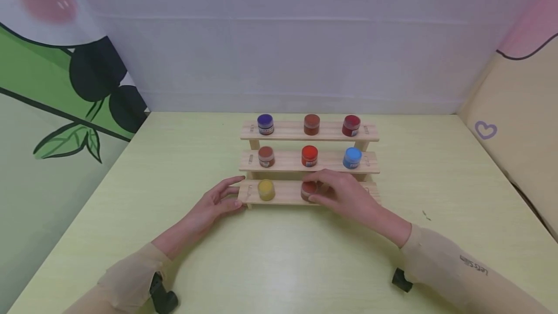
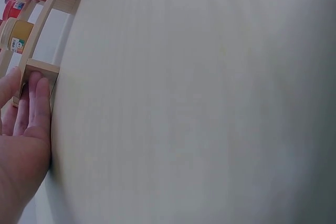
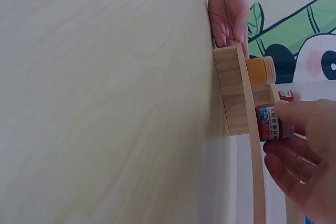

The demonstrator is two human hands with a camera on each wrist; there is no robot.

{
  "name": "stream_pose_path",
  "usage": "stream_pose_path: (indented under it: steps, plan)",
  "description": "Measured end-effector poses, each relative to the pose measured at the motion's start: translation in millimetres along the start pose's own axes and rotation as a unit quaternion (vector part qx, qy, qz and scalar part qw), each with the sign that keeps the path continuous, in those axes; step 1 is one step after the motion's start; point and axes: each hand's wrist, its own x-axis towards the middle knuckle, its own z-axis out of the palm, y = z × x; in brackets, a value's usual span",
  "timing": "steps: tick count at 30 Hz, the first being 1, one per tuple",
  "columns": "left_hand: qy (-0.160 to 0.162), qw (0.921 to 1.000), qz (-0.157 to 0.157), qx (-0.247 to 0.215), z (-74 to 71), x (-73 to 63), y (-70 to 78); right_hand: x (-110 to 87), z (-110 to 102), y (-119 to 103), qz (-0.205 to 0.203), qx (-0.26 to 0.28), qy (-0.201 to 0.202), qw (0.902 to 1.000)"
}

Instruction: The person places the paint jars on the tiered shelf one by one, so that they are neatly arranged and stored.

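A three-tier wooden rack (image 1: 285, 194) stands on the table with small paint jars on its steps. At the left end of the lowest step, my left hand (image 1: 209, 210) holds the plank, thumb on one side and fingers reaching beneath it in the left wrist view. My right hand (image 1: 346, 196) pinches a brownish-red paint jar (image 3: 268, 123) between thumb and fingers at the middle of that step. To its left sits a yellow paint jar (image 1: 266, 190). The right part of the lowest step is partly hidden behind my right hand.
On the middle step are a brown jar (image 1: 266, 157), a bright red jar (image 1: 309, 156) and a light blue jar (image 1: 352, 157). The top step carries a dark blue jar (image 1: 265, 124), a reddish-brown jar (image 1: 311, 124) and a dark red jar (image 1: 350, 125). A pale wall (image 1: 301, 62) rises behind.
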Motion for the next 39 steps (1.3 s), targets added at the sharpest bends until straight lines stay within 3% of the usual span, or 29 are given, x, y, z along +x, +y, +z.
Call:
stream_pose_path:
  steps: [39]
  plan:
    - [0.006,0.9999,-0.006,0.006,0.4,0.6,-1.2,-3.3,6.6,0.2,0.02,-0.039,0.026,0.9987]
